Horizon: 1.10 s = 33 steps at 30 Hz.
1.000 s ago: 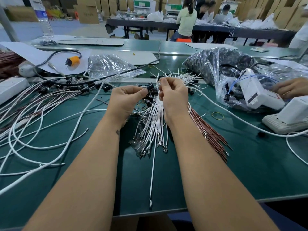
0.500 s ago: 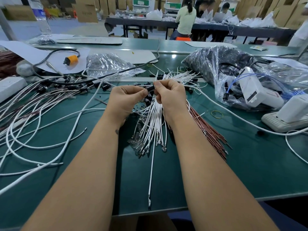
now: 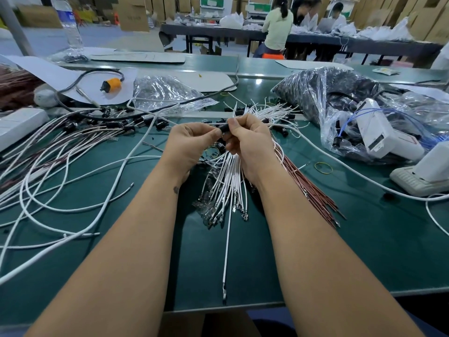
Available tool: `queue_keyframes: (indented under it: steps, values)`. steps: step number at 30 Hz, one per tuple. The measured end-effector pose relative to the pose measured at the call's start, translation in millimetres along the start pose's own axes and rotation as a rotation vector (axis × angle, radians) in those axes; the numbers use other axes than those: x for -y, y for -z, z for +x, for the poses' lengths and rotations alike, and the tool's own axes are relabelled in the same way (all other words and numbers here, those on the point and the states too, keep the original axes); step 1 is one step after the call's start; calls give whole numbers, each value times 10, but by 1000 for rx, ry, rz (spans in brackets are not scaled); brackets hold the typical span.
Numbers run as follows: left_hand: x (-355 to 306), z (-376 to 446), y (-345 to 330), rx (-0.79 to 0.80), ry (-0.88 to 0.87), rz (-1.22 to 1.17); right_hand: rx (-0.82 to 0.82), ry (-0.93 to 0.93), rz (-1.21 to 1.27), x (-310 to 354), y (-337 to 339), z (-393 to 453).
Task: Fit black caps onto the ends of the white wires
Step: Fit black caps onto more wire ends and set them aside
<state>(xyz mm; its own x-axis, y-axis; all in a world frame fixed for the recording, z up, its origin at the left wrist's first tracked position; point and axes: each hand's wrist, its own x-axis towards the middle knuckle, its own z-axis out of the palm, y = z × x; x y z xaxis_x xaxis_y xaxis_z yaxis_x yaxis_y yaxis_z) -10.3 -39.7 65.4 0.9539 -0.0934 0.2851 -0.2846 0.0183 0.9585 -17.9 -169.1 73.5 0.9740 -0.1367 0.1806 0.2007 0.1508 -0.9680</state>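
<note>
A green table [image 3: 364,251] is spread with stock: at 9 o'clock a loose sprawl of capped wires [image 3: 73,142], at 2 o'clock a clear bag [image 3: 340,98] of dark parts, and at the centre a bundle of white wires [image 3: 230,181] that fans toward 12 o'clock, with a sheaf of red wires [image 3: 313,188] lying just beside it at 4 o'clock. Spare black caps are scattered along the far edge of the fan. Both hands are raised over the bundle's middle and meet fingertip to fingertip. The left hand [image 3: 189,144] is curled, thumb and forefinger pinched toward the meeting point; what it has hold of is hidden by the fingers, though a wire end is judged likely. The right hand [image 3: 250,142] is closed with thumb and fingers pinched round one black cap [image 3: 224,128], which is held between the two hands at the 12 o'clock edge of the grip. The cap's long axis is laid roughly 9-to-3, so its mouth is presented toward the left fingertips. The coming push is therefore judged to run along that line, left toward right. Both hands are equally near, touching the cap. Whether the wire end is already seated cannot be told.
</note>
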Motion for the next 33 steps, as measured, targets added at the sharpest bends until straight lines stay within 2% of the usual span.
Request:
queue_keyframes:
  steps: [6,8,11,15,19,21,24,27,30,33]
  values:
    - [-26,-5,-51,-39,-28,-38,-14,-70,325,48,-39,-19]
    - [-21,5,-42,-43,-27,-41,-3,-98,362,61,-37,-33]
    - [-11,12,-39,-32,-27,-28,-23,-29,193,76,-45,-54]
    - [9,19,-54,-38,-14,16,-146,160,-85,65,-65,-67]
    - [11,11,-71,-55,-55,42,-175,245,-161,55,-93,-96]
    - [-12,-1,-95,-56,-151,143,-207,247,-153,58,-104,-98]
    - [-28,-13,-92,-61,-301,416,-349,240,-186,76,-74,-82]
    - [-24,-28,-42,-61,-358,620,-611,270,-85,117,11,-57]
    - [-47,-50,-53,-28,-352,807,-885,322,90,166,84,-34]
    - [-67,-71,-143,-24,-326,848,-969,335,211,198,115,-18]
